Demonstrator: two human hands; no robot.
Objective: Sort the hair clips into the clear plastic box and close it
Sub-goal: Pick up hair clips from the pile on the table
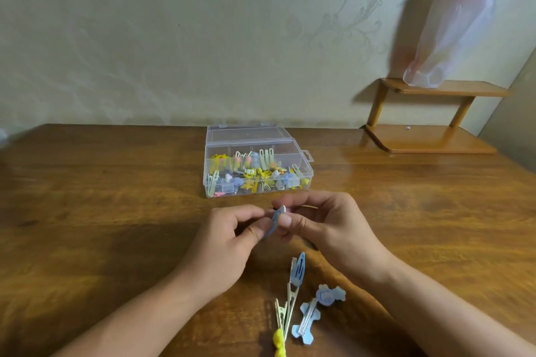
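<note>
I have both hands raised just above the wooden surface [116,211], meeting over its middle. The left hand [232,236] and the right hand [324,220] share one blue snap hair clip [274,222]: the left fingers [255,213] curl in and pinch its upper end, and the right thumb and fingers are closed on it from the other side. The clip hangs tilted between them, with a small pale piece at its top; I cannot tell what that piece is.

Just beyond my hands stands the clear plastic box [258,171], its lid [246,135] thrown open behind it. The compartments hold a mix of yellow, cream, blue and pink clips, crowded together; I cannot make out which kind lies in which compartment. A hang tab sticks out at the box's right end. I read no brand, label or writing on the box or on any clip.

Near me, between my forearms, lie the clips not yet sorted: a blue snap clip on the surface [298,269], cream-coloured slim clips [285,310] touching it and fanned below it, a yellow-decorated clip [280,342] at the bottom edge, a blue bow-shaped clip [304,322] lying underside up, and a blue flower clip [329,295] just beside it.

At the far right a small wooden two-tier shelf [429,124] stands on the surface, and a translucent plastic bag [446,35] hangs against the patterned wall above it.
</note>
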